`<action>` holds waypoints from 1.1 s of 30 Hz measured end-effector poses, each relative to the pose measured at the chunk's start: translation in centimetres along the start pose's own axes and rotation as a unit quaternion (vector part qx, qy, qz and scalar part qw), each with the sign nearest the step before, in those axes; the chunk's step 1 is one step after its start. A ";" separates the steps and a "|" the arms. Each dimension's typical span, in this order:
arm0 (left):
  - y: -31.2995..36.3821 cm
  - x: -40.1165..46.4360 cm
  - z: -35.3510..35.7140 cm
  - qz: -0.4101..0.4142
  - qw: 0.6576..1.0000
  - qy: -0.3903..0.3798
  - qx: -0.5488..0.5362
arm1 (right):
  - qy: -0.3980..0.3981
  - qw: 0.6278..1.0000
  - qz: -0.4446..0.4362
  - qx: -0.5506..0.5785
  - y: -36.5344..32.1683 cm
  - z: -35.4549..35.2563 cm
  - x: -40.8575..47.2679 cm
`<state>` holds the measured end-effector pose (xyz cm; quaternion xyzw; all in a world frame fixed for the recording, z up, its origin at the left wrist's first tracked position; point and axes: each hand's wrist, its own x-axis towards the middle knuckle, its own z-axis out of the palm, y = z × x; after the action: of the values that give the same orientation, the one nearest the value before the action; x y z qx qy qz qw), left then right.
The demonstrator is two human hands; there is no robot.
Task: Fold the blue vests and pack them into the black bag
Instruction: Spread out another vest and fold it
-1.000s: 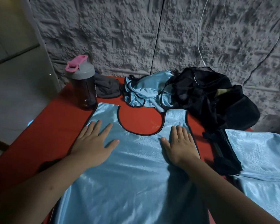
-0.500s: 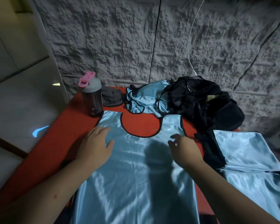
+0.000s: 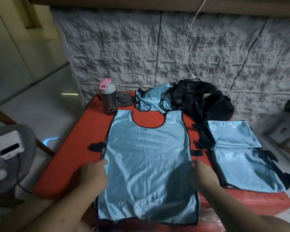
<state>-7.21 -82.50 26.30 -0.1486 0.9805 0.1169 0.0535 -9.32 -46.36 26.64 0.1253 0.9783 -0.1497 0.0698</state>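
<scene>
A light blue vest with black trim lies spread flat on the red table, neck hole away from me. My left hand pinches its left side edge with curled fingers. My right hand does the same at the right side edge. Black side straps stick out on both sides. Two folded blue vests lie to the right. Another blue vest sits crumpled at the back, against the open black bag.
A dark bottle with a grey and pink lid stands at the back left, next to a grey cloth. A grey textured wall with a white cable backs the table. A white device rests on a grey seat at left.
Both hands have left the vest's chest, where they lay flat, and slid down and outward to its side edges. The camera has pulled back and shows more of the table.
</scene>
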 end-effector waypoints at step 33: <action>2.3 13.0 -0.2 -0.041 0.872 0.126 -0.471 | 0.029 0.879 -0.023 0.475 -2.6 -2.3 10.4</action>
<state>-20.28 -84.05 25.20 -0.2099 0.8009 0.5427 -0.1416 -20.24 -45.71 27.66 0.1249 0.7938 -0.5945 -0.0298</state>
